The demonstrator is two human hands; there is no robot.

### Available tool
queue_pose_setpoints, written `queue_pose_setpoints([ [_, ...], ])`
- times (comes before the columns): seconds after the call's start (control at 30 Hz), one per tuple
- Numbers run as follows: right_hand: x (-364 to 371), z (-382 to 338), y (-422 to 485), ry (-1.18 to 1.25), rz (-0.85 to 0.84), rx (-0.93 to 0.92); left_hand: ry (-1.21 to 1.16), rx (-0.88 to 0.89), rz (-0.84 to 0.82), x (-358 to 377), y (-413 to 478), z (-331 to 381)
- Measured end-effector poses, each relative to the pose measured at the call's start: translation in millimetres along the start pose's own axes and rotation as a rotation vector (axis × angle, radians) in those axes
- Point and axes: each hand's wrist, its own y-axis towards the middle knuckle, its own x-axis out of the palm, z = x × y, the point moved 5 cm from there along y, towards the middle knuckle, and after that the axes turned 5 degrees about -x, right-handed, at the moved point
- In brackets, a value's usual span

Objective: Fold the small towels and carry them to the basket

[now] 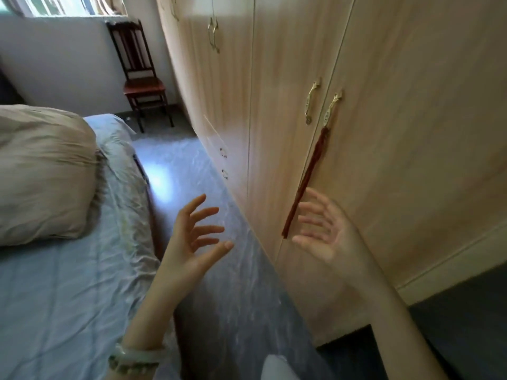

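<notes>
Bedroom, narrow aisle between bed and wardrobe.

- Floor (219, 270): glossy grey-blue, runs from the lower centre up to the middle of the frame, with a bright patch of glare.
- Wardrobe (411, 133): pale wood, fills the right half; doors closed. Two brass handles (311, 101) sit side by side at right of centre.
- Tassel (304, 182): dark red, hangs from the right-hand handle down along the door seam.
- Bed (68, 283): lower left, light blue sheet, creased.
- Pillow (41, 174): beige, on the bed at the left edge.
- Chair (142, 86): dark wood, upper centre-left, against the wall under the window (63, 5).
- Left hand (192, 237): centre of the frame, raised over the floor beside the bed's edge, fingers spread, holding nothing. Pale green bracelets (137, 357) on its wrist.
- Right hand (326, 231): right of centre, in front of the wardrobe door, palm turned inward, fingers spread and slightly blurred, holding nothing. Fingertips just beside the tassel's lower end; contact cannot be told.
- Towels and basket: their place cannot be told from this view.
</notes>
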Motion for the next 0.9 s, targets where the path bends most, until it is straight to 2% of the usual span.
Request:
queue_pose_setpoints([
  [0.4,47.2,39.0,297.4,0.055,-0.221,-0.079,-0.015,-0.029,0.253,-66.0,239.6,-44.4],
  [0.5,66.1,37.6,370.2,0.153,-0.251,-0.064,0.005,-0.025,0.307,-90.7,293.7,-48.8],
  [0.9,180.6,60.2,609.3,0.123,-0.386,-0.135,0.024,-0.042,0.485,-207.7,482.3,-95.8],
])
